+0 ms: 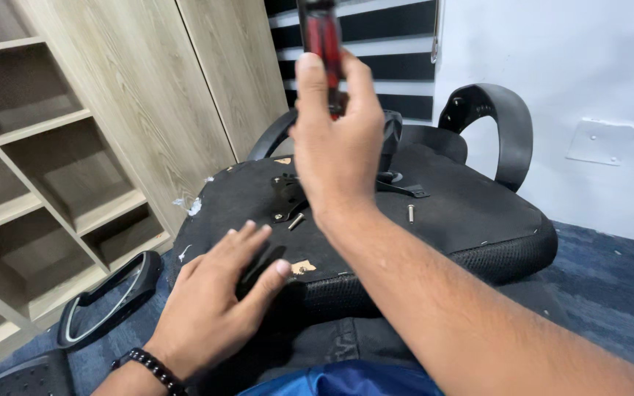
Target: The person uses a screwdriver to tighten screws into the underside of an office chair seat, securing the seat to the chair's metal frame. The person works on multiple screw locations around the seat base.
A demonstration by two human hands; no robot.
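Cut off at the top edge: a red-and-black screwdriver (pixel 322 44), its upper end out of frame and its lower end hidden behind the right hand (pixel 337 143). Shaft and tip not visible at all. Gripped in that raised right hand, fingers (pixel 312 88) wrapped about the handle, held upright above the seat (pixel 471 209). Seen from the back of the hand, so the exact grip on the far side cannot be made out.

Partly covered by the same hand: a black metal bracket (pixel 288 196) lying on the upturned black seat, only its left part showing. Just beside it, a short bolt (pixel 296 221); farther right, well apart, a second bolt (pixel 411 213) standing on the seat.

Left hand (pixel 218 308) flat on the near edge of the seat, fingers (pixel 247 246) spread and relaxed, holding nothing, resting over a dark piece too hidden to identify. Beaded bracelet (pixel 148 363) at the wrist.

Behind, one curved armrest (pixel 504 121) attached at the seat's far right. On the floor at left, a loose armrest (pixel 108 297), partly cut by shadow. Wooden shelves (pixel 53 183) at left.
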